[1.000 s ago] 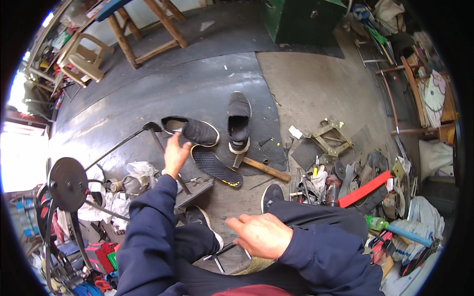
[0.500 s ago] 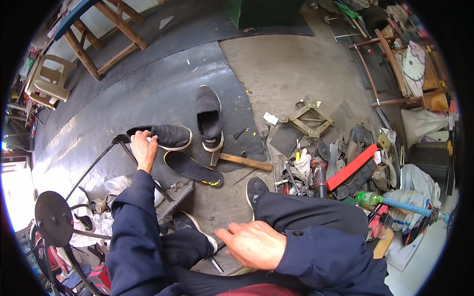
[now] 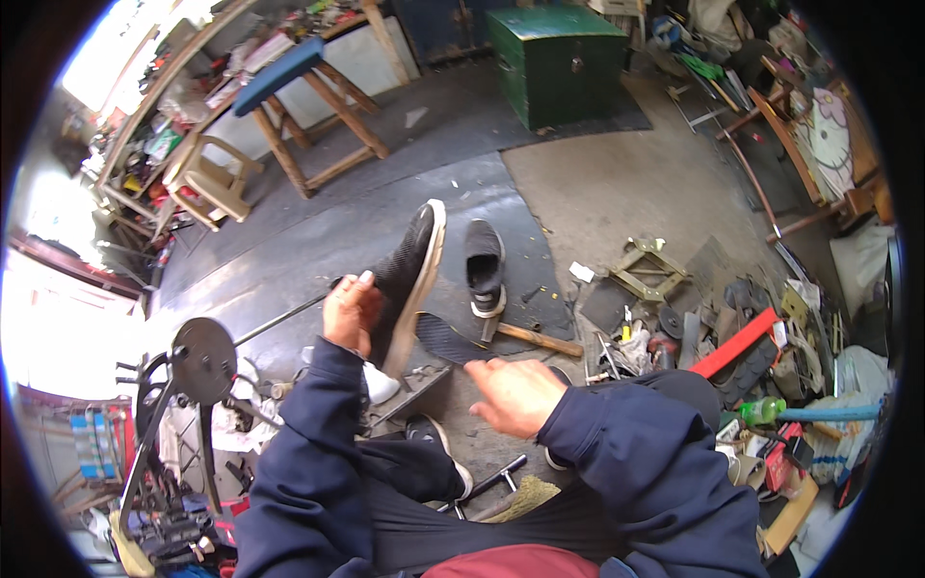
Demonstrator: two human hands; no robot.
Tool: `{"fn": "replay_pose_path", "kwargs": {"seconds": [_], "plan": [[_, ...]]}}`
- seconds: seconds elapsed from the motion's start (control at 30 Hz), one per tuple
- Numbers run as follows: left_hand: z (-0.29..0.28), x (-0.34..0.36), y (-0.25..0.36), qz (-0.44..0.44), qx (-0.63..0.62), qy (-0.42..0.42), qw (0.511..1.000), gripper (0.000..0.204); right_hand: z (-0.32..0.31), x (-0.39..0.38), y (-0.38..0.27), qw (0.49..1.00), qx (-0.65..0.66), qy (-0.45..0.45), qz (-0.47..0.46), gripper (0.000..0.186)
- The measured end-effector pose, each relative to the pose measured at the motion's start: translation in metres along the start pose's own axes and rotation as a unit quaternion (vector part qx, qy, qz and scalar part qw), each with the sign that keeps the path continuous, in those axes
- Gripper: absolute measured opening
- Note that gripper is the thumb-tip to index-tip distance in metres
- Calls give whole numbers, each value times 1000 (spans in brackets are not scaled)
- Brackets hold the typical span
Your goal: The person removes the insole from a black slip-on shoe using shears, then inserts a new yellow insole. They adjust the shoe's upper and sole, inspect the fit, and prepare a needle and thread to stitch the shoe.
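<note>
Raised since earlier, one black shoe (image 3: 412, 277) tilts left of the mat's (image 3: 337, 226) right edge, left hand (image 3: 352, 313) gripping it; right hand (image 3: 520, 395) hangs loose, empty; lifting seems underway; steady support looks needed next.

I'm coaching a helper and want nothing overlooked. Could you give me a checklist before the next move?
1. Left hand gripping the raised black shoe: ok.
2. Right hand free: ok, nothing visible in it.
3. Right hand off the insole: cannot tell, they overlap in this view.
4. Second shoe sole-down on the dark mat: ok.
5. Hammer well away from the second shoe: not ok, its head lies at that shoe's heel.
</note>
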State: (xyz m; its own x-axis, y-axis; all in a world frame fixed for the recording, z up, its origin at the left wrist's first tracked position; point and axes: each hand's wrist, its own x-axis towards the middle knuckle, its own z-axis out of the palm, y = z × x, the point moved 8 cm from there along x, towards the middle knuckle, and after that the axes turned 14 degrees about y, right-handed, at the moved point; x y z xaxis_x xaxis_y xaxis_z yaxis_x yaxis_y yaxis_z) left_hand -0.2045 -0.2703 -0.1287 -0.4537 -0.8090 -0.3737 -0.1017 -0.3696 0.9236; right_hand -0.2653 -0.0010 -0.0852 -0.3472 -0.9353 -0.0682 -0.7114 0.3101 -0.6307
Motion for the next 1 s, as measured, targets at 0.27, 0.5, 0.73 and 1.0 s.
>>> {"fn": "replay_pose_path", "kwargs": {"seconds": [0.27,0.5,0.73,1.0], "plan": [[30,-146,22,-71,-364,-146,917,19,-7,7,14,933,339,48,107,99],[39,-172,8,-120,-373,-223,892,34,7,18,4,822,561,32,95,88],[31,-152,-24,-91,-94,-174,976,45,41,20,-5,809,565,-54,155,75],[12,-147,-45,-195,-119,-84,970,35,67,26,-7,812,544,-95,192,73]]}}
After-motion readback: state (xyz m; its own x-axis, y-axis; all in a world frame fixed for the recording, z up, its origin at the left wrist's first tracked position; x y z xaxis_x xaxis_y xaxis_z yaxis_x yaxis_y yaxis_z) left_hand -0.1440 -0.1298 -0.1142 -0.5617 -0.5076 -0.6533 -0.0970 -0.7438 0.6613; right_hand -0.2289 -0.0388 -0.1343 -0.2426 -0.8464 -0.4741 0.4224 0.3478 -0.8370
